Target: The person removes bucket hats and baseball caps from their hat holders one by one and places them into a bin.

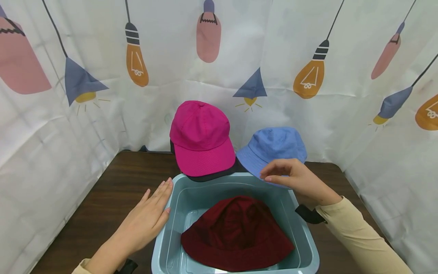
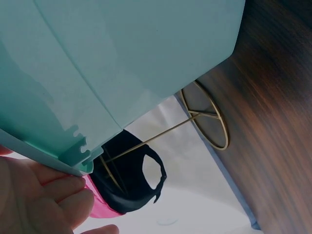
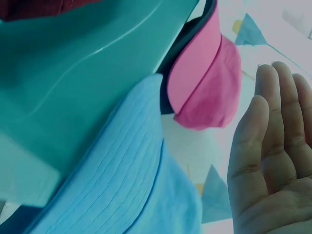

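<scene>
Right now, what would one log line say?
left hand: at rim of light-blue plastic tub | right hand: empty, near blue bucket hat | dark red bucket hat: inside tub | pink baseball cap: behind tub

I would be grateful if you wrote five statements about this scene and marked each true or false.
1. The red hat lies inside the tub. True.
2. In the head view, the pink cap is right of the blue hat. False: it is on the left.
3. The left hand touches the tub's rim. True.
4. The right hand grips the blue hat. False: it holds nothing, and the right wrist view shows it apart from the hat.
5. A wire stand reaches into the pink cap. True.
</scene>
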Action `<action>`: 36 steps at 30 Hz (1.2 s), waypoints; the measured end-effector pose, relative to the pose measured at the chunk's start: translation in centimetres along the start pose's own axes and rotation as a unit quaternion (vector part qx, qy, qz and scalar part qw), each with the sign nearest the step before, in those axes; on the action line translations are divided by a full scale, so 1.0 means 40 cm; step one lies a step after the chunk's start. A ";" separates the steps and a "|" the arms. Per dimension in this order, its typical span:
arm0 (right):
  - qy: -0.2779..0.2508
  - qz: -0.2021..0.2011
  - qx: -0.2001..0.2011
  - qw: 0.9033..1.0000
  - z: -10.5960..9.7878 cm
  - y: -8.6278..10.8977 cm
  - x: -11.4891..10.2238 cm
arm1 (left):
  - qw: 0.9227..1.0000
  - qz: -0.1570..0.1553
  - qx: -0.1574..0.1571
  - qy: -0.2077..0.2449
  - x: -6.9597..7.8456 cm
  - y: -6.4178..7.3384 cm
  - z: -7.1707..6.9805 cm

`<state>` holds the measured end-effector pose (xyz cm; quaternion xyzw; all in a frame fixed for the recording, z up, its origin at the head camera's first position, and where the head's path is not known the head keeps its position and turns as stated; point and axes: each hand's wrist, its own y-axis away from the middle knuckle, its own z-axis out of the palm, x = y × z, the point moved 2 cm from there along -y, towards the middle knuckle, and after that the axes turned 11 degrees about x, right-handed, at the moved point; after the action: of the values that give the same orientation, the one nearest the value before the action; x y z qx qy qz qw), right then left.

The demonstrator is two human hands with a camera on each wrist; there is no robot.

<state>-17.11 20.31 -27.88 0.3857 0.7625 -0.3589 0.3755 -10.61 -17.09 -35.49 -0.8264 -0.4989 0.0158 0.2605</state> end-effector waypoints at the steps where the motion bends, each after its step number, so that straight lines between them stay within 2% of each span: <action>1: 0.001 0.002 0.004 1.000 -0.005 0.000 0.003 | 1.000 -0.003 -0.002 0.003 0.000 0.000 0.000; 18: 0.013 0.011 0.072 0.997 -0.073 -0.006 0.025 | 1.000 -0.009 0.005 0.018 0.000 0.014 -0.001; 23: 0.024 -0.002 0.095 0.995 -0.103 -0.012 0.026 | 1.000 -0.007 0.003 0.014 -0.001 0.009 -0.001; 31: 0.033 0.006 0.135 0.990 -0.140 -0.012 0.034 | 1.000 -0.004 -0.002 0.011 0.002 0.003 -0.001; 36: 0.031 0.003 0.147 0.989 -0.156 -0.013 0.041 | 1.000 0.001 0.003 0.008 0.001 0.001 0.001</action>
<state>-20.08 25.82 -26.26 0.4495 0.7121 -0.4535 0.2918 -10.56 -17.08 -35.54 -0.8264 -0.4957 0.0106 0.2668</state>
